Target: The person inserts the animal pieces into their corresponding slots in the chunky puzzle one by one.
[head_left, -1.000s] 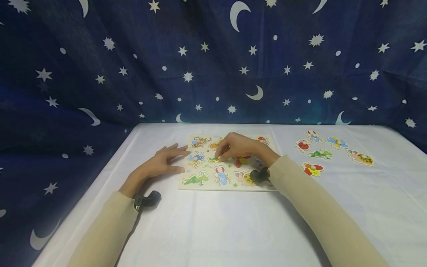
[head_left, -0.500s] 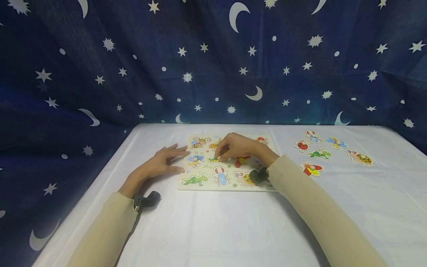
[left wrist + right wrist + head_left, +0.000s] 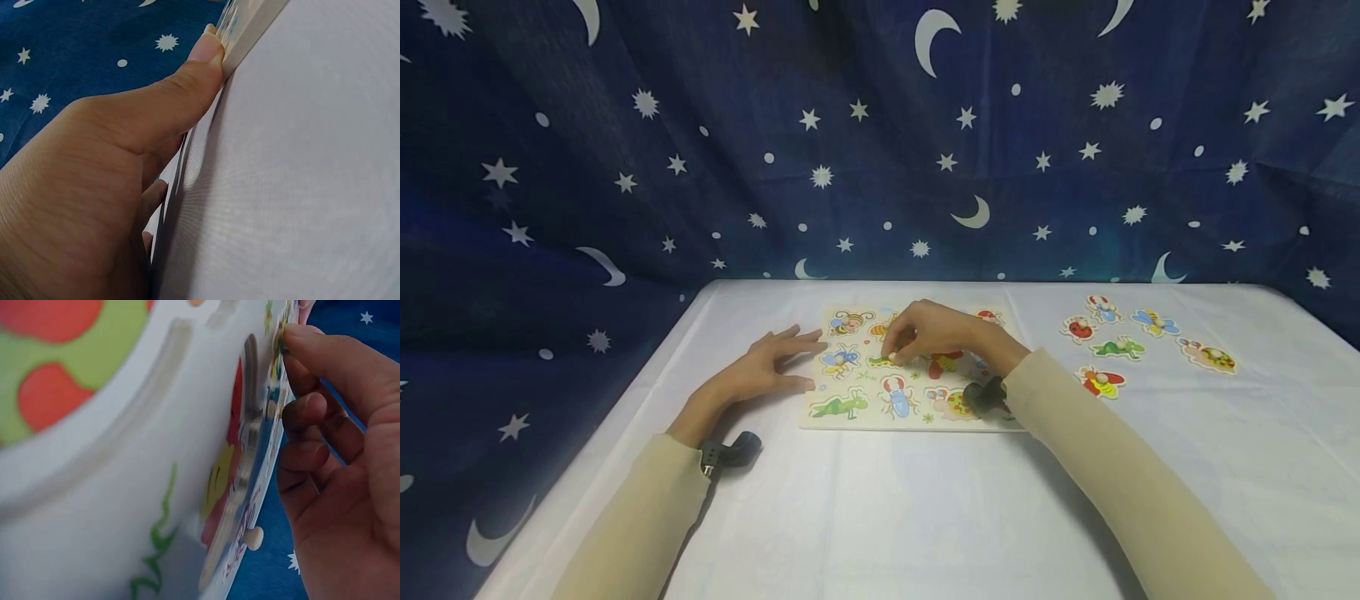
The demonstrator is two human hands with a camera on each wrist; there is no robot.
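Observation:
A pale wooden insect puzzle board (image 3: 868, 426) lies on the white-covered table. My right hand (image 3: 936, 327) reaches over its middle, thumb and fingertips pinching a green and yellow caterpillar puzzle piece (image 3: 877, 362); the fingers hide part of it. In the right wrist view the thumb (image 3: 306, 339) meets the fingertips at the board's surface. My left hand (image 3: 767, 367) lies at the board's left side with spread fingers. Its thumb (image 3: 203, 56) touches the board's edge in the left wrist view. Beside that hand, a blue insect piece with a knob (image 3: 840, 362) sits on the board.
Several loose knobbed pieces lie right of the board, among them a ladybug (image 3: 1079, 328), a grasshopper (image 3: 1118, 347), a red and yellow butterfly (image 3: 1101, 382) and a snail-like piece (image 3: 1208, 356). A dark blue curtain (image 3: 880, 150) with stars and moons hangs behind the table.
Both hands stay in place, the right one still at the caterpillar piece. Only a slight shift of the head view shows.

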